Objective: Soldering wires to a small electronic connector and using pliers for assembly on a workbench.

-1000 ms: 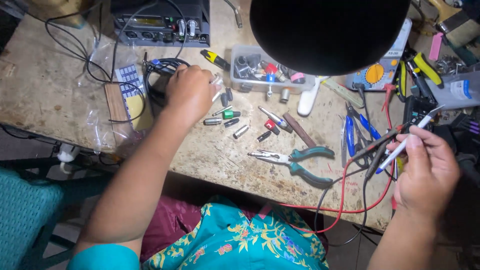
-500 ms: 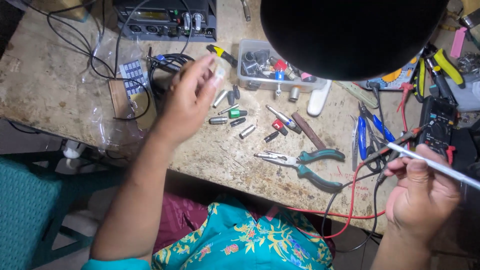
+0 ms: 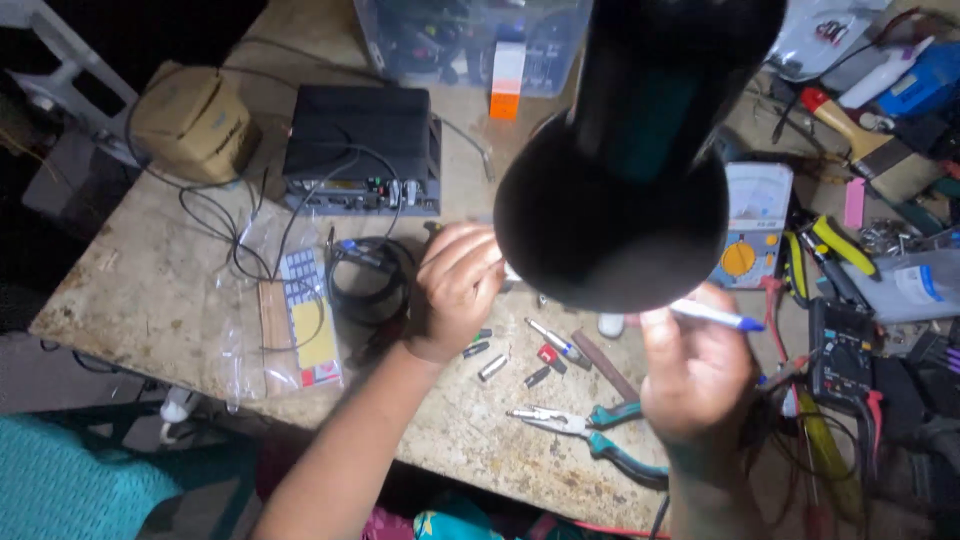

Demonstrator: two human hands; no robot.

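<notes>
Both hands risen | right hand (image 3: 695, 375) grip clamped on pen (image 3: 715, 317) | left hand (image 3: 455, 290) grip — unclear

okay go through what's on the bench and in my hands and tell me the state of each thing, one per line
Left hand: fingers curled, raised over the small parts.
Right hand: fingers closed on the pen.
Pen: held, tip pointing right.
Teal-handled pliers: lying flat, untouched.
Black cable: coiled.
Black lamp head: blocking the fingertips.

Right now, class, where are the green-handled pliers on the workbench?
In the head view, the green-handled pliers lie near the table's front edge, just left of the right hand and below the small scattered metal parts.
</notes>
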